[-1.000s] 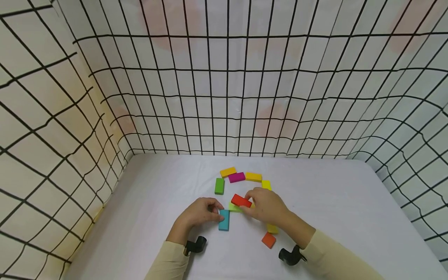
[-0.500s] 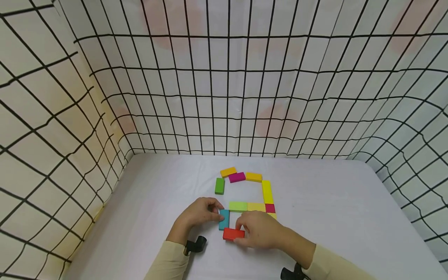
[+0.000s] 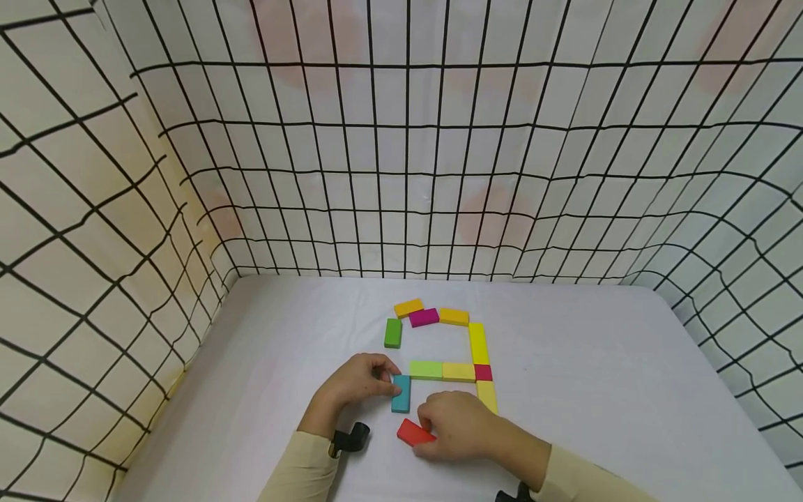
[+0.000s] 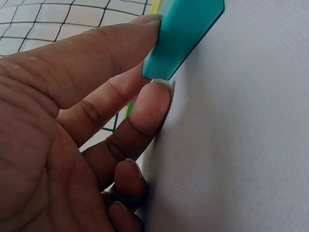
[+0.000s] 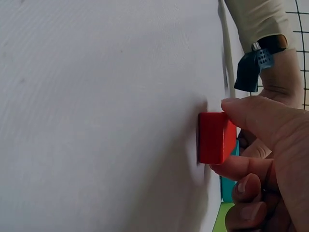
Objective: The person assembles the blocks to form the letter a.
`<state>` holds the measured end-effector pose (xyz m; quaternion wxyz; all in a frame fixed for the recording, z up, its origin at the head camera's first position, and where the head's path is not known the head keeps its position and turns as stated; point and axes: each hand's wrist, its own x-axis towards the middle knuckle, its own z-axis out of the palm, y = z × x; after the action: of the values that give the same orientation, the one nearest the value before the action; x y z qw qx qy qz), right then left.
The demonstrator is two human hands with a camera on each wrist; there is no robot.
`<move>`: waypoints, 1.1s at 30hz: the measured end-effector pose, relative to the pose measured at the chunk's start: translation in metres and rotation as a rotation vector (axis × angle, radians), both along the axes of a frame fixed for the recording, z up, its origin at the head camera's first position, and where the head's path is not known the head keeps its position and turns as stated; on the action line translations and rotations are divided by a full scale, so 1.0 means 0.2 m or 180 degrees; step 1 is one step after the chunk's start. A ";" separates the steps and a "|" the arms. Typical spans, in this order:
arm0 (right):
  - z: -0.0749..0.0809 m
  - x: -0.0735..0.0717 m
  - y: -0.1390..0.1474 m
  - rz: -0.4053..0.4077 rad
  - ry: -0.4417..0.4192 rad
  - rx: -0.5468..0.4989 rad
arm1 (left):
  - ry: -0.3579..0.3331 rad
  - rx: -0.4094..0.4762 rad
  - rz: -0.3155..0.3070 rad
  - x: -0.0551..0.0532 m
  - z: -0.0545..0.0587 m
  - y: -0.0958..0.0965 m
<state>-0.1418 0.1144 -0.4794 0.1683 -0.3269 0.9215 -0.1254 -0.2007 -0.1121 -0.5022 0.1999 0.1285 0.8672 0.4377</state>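
My left hand pinches the upper left edge of a teal block lying flat on the white table. The left wrist view has the thumb against this teal block, with the index finger reaching behind it. Between thumb and forefinger, my right hand holds a red block, slanted, just below the teal one. Close up in the right wrist view, the red block is at or very near the cloth; contact is unclear. A light green block lies by the teal block's upper right corner.
A pale yellow block, a crimson block and a bright yellow block continue the outline. Beyond are a green block, a magenta block and two orange-yellow ones. Black wire mesh walls the table.
My right hand has carried the red block from over the light green block down toward me, then tilted it below the teal block. My left hand has stayed in place.
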 end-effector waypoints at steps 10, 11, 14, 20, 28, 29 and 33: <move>-0.02 -0.01 -0.02 -0.0220 0.0022 0.0025 | -0.0045 0.0062 0.0008 0.00 0.01 0.00; -0.02 -0.01 -0.02 -0.0227 0.0025 0.0030 | -0.0043 0.0057 0.0008 0.00 0.00 0.00; -0.02 -0.01 -0.02 -0.0244 0.0004 0.0025 | -0.0030 0.0041 0.0004 0.00 0.00 0.00; -0.03 -0.03 0.00 -0.0233 -0.0029 -0.0071 | -0.0020 0.0015 0.0001 0.00 -0.01 0.00; -0.05 -0.04 0.02 -0.0206 -0.0106 -0.0144 | -0.0018 0.0005 0.0002 0.00 0.00 0.00; -0.05 -0.04 0.02 -0.0203 -0.0108 -0.0149 | -0.0023 0.0006 0.0002 0.00 0.00 0.00; -0.05 -0.05 0.03 -0.0195 -0.0026 -0.0183 | -0.0029 0.0006 0.0005 0.00 0.00 0.00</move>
<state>-0.1526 0.1204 -0.4890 0.1588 -0.3027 0.9263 -0.1582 -0.2010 -0.1126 -0.5019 0.2034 0.1261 0.8660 0.4391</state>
